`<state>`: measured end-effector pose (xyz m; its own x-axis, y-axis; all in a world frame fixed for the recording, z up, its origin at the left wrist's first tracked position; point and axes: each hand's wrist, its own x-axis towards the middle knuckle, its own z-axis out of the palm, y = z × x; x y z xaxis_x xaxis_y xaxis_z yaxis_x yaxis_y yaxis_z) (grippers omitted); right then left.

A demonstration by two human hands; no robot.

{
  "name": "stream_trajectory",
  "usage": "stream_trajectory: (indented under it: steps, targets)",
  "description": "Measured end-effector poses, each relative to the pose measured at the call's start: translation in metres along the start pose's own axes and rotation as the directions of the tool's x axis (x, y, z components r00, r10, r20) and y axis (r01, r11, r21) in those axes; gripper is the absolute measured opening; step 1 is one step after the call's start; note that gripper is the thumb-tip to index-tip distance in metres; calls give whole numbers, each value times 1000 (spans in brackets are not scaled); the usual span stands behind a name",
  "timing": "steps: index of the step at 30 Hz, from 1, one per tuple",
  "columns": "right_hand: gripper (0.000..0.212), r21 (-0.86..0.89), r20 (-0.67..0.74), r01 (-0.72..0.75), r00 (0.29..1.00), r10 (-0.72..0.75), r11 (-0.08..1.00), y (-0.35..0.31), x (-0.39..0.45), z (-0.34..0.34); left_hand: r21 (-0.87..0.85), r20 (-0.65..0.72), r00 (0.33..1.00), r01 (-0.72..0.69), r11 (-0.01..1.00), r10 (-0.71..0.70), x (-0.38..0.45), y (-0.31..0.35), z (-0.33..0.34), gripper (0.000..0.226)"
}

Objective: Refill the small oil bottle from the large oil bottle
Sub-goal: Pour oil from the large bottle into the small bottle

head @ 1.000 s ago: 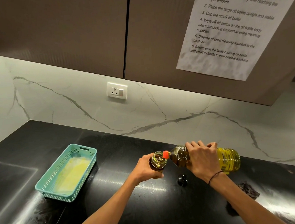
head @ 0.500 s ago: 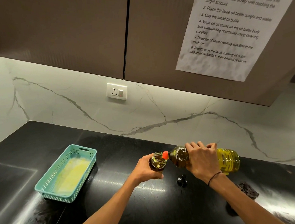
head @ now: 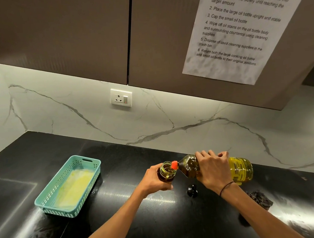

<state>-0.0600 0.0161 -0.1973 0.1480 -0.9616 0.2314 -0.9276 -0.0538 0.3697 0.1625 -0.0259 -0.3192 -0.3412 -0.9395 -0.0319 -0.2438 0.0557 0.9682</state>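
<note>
One black countertop [head: 123, 224], glossy, under a marble backsplash [head: 77, 114] and two brown cabinet doors [head: 61, 32]. One printed instruction sheet [head: 239, 28] taped to the right-hand door; one wall socket [head: 121, 97] below. One teal basket [head: 67, 186] at left, lined with one yellowish cloth [head: 73, 187]. One large oil bottle [head: 239, 170], tipped nearly level, gripped round the middle by the right hand [head: 213, 168], red spout [head: 174, 165] poised at the open mouth of one small oil bottle [head: 167, 172]. Upright on the counter, that one, with the left hand [head: 153, 181] wrapped round it. One black wrist band [head: 225, 187]. One dark crumpled cloth [head: 260, 200] at right. One small black cap [head: 192, 190] just beside the bottles.
</note>
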Motion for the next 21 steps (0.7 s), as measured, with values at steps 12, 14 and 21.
stream_trajectory:
  steps: [12,14,21]
  targets:
    - [61,-4,-8,3,1000,-3,1000,1,-1,0,13,3,1000,-1,1000,1,2,0,1,64]
    - [62,-3,-12,4,1000,-4,1000,2,-1,1,12,5,1000,1,1000,-1,2,-1,1,63]
    - [61,-6,-11,-5,1000,5,1000,3,-1,6,9,6,1000,4,1000,-4,3,1,1,61]
